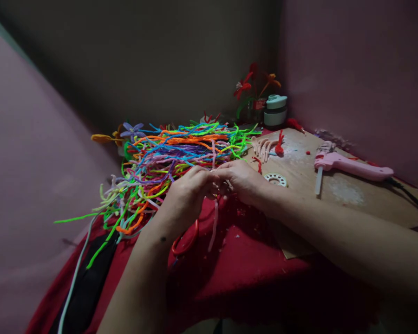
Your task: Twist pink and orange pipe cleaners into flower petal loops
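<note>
My left hand [191,189] and my right hand [238,181] meet over the red cloth, fingertips pinched together. Between them runs a pale pink pipe cleaner [213,227], one end rising above the fingers and the other hanging below. The exact spot where the fingers grip it is partly hidden. Behind and left of my hands lies a large heap of multicoloured pipe cleaners [191,139]. Below my left hand, the red handle of what looks like scissors [186,246] rests on the cloth.
At right, a pink glue gun [355,167] lies on a brown board [299,218], its cord trailing right. Near it are a round white dial-like disc [276,179] and short pale pipe cleaner pieces [263,148]. Pipe cleaner flowers [243,87] and a mint-green container [275,111] stand behind.
</note>
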### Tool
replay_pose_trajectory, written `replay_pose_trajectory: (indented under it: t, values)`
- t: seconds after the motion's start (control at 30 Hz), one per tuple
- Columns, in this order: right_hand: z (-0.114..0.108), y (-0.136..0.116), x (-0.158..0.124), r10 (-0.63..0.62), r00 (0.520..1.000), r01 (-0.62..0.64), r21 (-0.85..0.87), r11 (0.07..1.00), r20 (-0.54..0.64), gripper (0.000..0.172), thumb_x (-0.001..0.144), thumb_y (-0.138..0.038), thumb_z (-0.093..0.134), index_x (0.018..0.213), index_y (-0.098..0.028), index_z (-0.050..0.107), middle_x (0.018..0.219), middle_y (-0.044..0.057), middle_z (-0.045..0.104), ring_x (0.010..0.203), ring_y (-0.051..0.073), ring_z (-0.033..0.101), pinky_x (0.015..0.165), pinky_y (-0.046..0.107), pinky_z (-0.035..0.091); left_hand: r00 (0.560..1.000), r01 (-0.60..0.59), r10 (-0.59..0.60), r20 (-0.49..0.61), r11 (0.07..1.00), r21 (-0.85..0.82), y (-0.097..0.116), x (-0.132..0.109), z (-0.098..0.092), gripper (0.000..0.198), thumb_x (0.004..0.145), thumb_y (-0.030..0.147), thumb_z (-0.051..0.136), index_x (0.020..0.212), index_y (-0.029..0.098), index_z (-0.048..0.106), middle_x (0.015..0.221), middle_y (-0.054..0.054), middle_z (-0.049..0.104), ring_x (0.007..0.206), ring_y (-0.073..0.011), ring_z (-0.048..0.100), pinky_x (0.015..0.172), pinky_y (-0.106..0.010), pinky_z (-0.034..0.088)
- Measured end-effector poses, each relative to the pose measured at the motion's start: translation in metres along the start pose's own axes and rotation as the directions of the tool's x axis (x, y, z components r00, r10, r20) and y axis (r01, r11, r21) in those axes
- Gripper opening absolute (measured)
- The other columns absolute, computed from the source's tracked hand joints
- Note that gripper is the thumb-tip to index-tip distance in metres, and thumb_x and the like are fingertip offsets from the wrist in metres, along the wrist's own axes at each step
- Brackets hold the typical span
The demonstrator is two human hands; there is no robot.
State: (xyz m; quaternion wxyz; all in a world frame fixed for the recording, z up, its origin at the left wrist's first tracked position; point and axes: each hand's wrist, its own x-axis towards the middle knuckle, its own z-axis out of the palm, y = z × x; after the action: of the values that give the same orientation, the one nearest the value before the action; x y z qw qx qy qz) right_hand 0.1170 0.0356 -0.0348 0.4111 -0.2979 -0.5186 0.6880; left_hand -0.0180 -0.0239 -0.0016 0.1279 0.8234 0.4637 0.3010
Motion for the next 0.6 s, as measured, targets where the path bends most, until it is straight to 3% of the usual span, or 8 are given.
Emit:
replay_pose_trajectory:
  t: [0.1,0.2,0.37,0.5,0.6]
  values:
    - [0.001,-0.002,-0.002,0.009,1.000,-0.009,-0.026,1.000,0.003,0.014,0.058,-0.008,0.051,0.047,-0.015,0.055,0.041,0.000,0.051,0.033,0.007,0.039,0.034,0.022,0.028,0.980,0.169,-0.192,-0.062,0.950,-0.261,0.000,0.000,0.000,0.011,0.081,0.024,0.056,0.090,0.021,0.059,0.078,0.000,0.062,0.062,-0.0122,0.060,0.057,-0.022,0.048]
    - [0.001,-0.002,-0.003,0.016,1.000,-0.016,-0.015,1.000,0.003,0.012,0.058,-0.009,0.051,0.048,-0.015,0.055,0.041,0.000,0.051,0.033,0.008,0.039,0.033,0.022,0.028,0.958,0.215,-0.266,-0.106,0.912,-0.350,0.000,0.001,0.001,0.014,0.076,0.023,0.061,0.090,0.021,0.058,0.072,0.001,0.061,0.057,-0.0110,0.058,0.053,-0.021,0.046]
    - [0.001,-0.002,-0.003,-0.010,1.000,0.010,-0.009,1.000,0.014,0.015,0.059,-0.011,0.055,0.045,-0.015,0.052,0.038,-0.003,0.045,0.033,0.007,0.037,0.034,0.022,0.027,0.952,0.254,-0.298,-0.069,0.897,-0.361,-0.005,0.004,0.003,0.028,0.069,0.017,0.066,0.095,0.021,0.056,0.077,0.001,0.058,0.055,-0.0081,0.053,0.049,-0.018,0.041]
    - [0.002,-0.005,-0.004,0.015,1.000,-0.015,-0.007,1.000,0.011,0.012,0.060,-0.011,0.056,0.048,-0.014,0.055,0.040,-0.003,0.045,0.034,0.006,0.037,0.035,0.021,0.029,0.961,0.208,-0.253,-0.110,0.928,-0.310,-0.012,0.006,0.006,0.047,0.067,0.015,0.066,0.112,0.021,0.051,0.099,-0.004,0.058,0.064,-0.0084,0.057,0.058,-0.020,0.047]
    - [0.001,-0.005,-0.003,0.033,0.999,-0.034,0.016,0.999,0.036,0.015,0.061,-0.013,0.057,0.046,-0.014,0.052,0.040,-0.002,0.046,0.034,0.006,0.039,0.034,0.020,0.029,0.965,0.206,-0.243,-0.095,0.934,-0.293,-0.016,0.005,0.008,0.053,0.070,0.017,0.063,0.119,0.022,0.045,0.098,-0.003,0.060,0.066,-0.0096,0.060,0.061,-0.021,0.049]
